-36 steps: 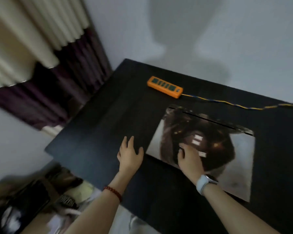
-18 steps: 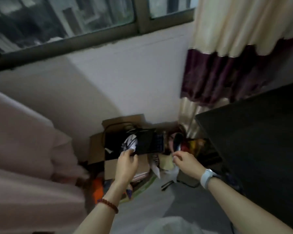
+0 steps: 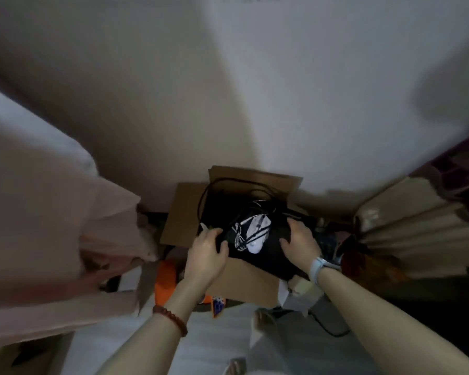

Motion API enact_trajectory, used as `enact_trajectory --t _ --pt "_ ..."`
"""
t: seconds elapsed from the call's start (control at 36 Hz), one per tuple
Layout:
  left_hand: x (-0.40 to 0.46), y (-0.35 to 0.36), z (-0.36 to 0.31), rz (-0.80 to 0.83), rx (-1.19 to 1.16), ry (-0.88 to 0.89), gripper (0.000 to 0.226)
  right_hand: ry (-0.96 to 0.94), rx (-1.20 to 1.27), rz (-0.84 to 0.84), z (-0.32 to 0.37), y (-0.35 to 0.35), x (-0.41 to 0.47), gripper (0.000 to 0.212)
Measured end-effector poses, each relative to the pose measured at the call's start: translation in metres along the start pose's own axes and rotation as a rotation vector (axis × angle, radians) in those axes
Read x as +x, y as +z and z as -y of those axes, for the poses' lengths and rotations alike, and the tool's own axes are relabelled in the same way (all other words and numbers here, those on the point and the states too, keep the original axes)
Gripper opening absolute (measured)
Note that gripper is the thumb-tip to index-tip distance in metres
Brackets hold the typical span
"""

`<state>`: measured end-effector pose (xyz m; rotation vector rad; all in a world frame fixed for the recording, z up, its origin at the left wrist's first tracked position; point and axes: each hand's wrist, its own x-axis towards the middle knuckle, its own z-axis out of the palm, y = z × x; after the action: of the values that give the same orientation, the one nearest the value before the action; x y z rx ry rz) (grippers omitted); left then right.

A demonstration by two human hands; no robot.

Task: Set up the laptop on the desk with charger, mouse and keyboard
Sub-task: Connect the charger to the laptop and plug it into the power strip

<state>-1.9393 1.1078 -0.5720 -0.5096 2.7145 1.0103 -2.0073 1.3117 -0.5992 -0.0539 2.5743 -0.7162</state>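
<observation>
An open cardboard box (image 3: 179, 223) stands on the floor against the white wall. A flat black item (image 3: 268, 253), probably the laptop, lies across its top. On it rests a white mouse (image 3: 256, 234) with its cable bundled, and black cables (image 3: 222, 185) loop behind. My left hand (image 3: 206, 257) grips the black item's left edge. My right hand (image 3: 299, 240) holds its right edge, a white watch on the wrist. The desk, the keyboard and the charger brick are not visible.
Pink bedding (image 3: 44, 217) fills the left side. An orange object (image 3: 165, 282) and loose clutter lie on the floor beside the box. Cream and purple curtain folds (image 3: 417, 226) hang at the right. A black cable (image 3: 328, 328) runs across the pale floor.
My view swung from the desk and mouse pad down to the floor box. Both hands left the desk, reached into the box and closed on the flat black item.
</observation>
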Motion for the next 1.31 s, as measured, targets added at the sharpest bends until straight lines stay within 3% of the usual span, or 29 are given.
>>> enact_trajectory --t 0.11,0.25,0.39,0.5,0.58,0.81,0.94,1.08,1.31 --pt "0.063 0.041 0.012 0.025 -0.011 -0.048 0.038 -0.032 0.066 0.006 -0.021 0.024 0.09 0.065" --pt "0.102 0.073 0.026 -0.019 -0.072 -0.096 0.037 0.046 0.463 0.036 -0.029 0.052 0.16 0.063" --pt "0.102 0.073 0.036 -0.06 -0.108 -0.104 0.035 0.157 0.3 0.028 -0.032 0.071 0.18 0.04" --pt "0.09 0.057 0.036 -0.09 -0.144 -0.117 0.035 0.014 0.286 -0.04 -0.015 0.06 0.159 0.024" --pt "0.079 0.039 0.028 -0.145 -0.154 -0.099 0.04 -0.148 0.317 0.031 0.009 0.042 0.136 0.018" --pt "0.045 -0.031 0.003 -0.262 -0.14 -0.012 0.077 -0.413 0.434 0.07 0.11 0.003 0.072 0.01" --pt "0.02 -0.077 -0.005 -0.315 -0.132 0.054 0.102 -0.549 0.422 0.073 0.161 -0.032 0.03 0.021" --pt "-0.021 -0.119 -0.024 -0.379 -0.166 0.171 0.111 -0.634 0.429 -0.038 0.182 -0.094 -0.018 0.01" --pt "-0.052 -0.164 -0.093 -0.385 -0.139 0.35 0.119 -0.73 0.378 -0.314 0.182 -0.198 -0.13 0.019"
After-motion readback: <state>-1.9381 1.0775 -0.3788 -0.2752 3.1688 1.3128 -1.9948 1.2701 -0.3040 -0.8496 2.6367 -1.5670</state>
